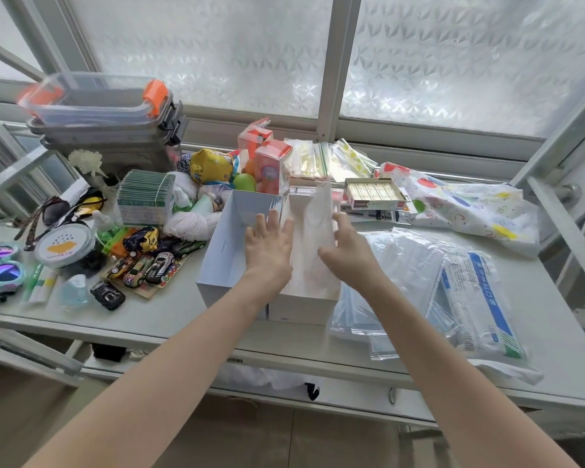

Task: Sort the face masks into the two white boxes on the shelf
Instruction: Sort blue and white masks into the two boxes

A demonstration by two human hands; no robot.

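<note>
Two white boxes stand side by side near the middle of the shelf (169, 319), close to its front edge. The left box (223, 251) shows a bare white interior, while the right box (304, 309) holds a stack of white packaged masks (313, 231) standing upright, their tops rising above the box's far wall. The left hand (267, 244) hovers over the wall shared by the two boxes, palm down, fingers spread and extended, gripping nothing; its fingertips lie against or just beside the left face of the white stack, and which of the two cannot be told. The right hand (347, 248) is at the right side of the same stack, fingers loosely curved and open, the thumb touching or nearly touching the packets, with no closed grasp visible. To the right of the boxes, toward the shelf's right front corner, lies a loose pile of blue masks in clear wrappers (406, 271), with a blue-and-white printed pack (480, 298) on its right side. Toy cars (149, 261), sunglasses (0, 265) and balls of white yarn (186, 224) crowd the left half of the shelf.
</note>
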